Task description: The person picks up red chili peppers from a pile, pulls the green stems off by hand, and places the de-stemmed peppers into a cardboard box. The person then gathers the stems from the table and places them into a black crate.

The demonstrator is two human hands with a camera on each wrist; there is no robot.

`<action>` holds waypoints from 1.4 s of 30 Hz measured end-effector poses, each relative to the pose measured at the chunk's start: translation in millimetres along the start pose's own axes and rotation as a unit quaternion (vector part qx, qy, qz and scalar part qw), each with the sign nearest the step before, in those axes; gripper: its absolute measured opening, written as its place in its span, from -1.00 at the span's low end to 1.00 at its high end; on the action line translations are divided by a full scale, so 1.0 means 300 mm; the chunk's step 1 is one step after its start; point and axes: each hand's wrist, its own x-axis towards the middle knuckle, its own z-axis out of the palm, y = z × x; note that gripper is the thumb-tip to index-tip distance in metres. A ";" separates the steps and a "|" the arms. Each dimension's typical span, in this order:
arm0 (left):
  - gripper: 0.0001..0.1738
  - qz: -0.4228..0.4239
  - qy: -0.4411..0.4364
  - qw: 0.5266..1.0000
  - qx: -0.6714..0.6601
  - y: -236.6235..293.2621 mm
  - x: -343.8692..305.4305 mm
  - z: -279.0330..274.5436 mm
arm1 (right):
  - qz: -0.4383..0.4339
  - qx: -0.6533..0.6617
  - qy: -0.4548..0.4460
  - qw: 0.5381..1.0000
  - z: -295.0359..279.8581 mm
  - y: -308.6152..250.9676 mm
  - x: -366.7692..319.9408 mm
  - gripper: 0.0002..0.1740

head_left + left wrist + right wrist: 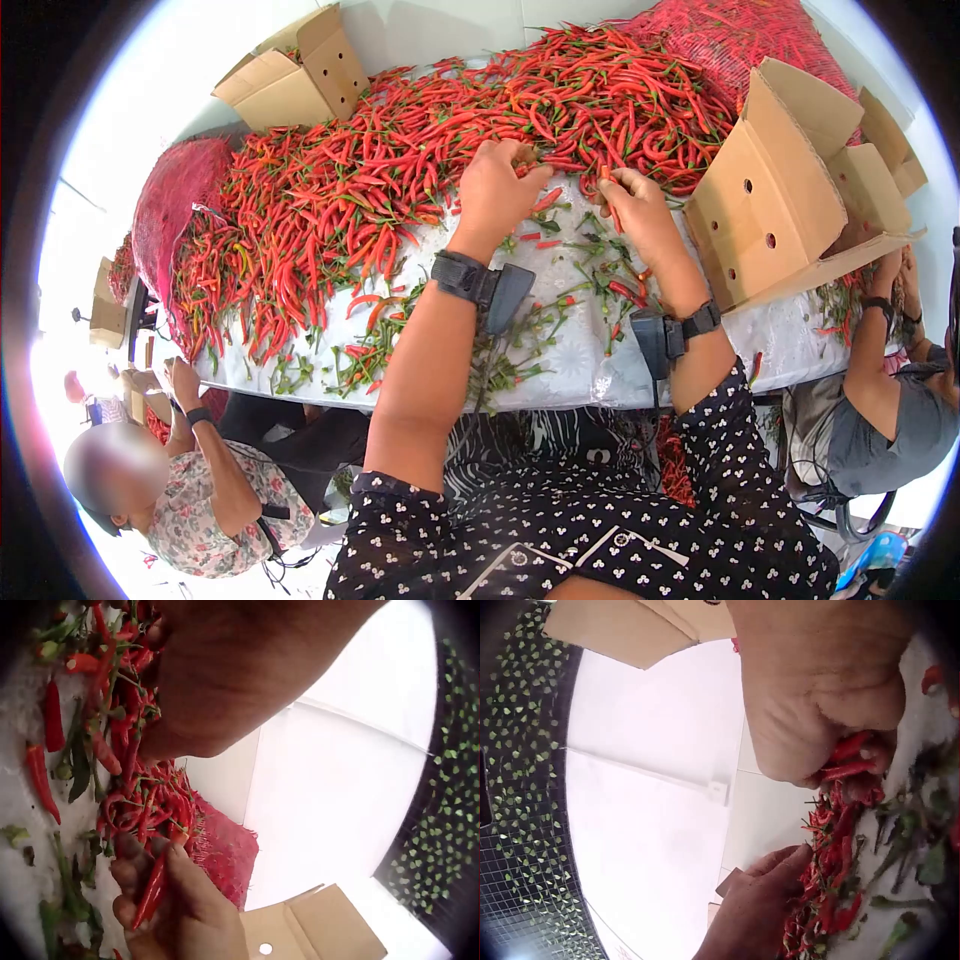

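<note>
My right hand [640, 210] holds red chili peppers [847, 769] in its curled fingers, with one pepper [154, 889] lying along the thumb in the left wrist view. At the near edge of a large chili pile [450, 130], my left hand [497, 192] has its thumb and bent index finger among the peppers. Its fingertips are partly hidden, and I cannot tell whether they pinch a pepper. Green stems [505, 350] and a few broken red pieces lie on the white tablecloth [425, 235] below the hands.
A cardboard box [770, 210] with round holes stands right of my right hand; another box [300, 75] sits behind the pile. Red mesh sacks [745, 45] flank the heap. A person [215, 460] sits at the left, and another person's arm [875, 350] shows at the right.
</note>
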 end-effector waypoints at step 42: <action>-0.75 -0.088 -0.151 0.966 -0.189 0.007 0.006 -0.001 | 0.015 0.337 0.070 0.939 -0.018 0.017 0.017 -0.90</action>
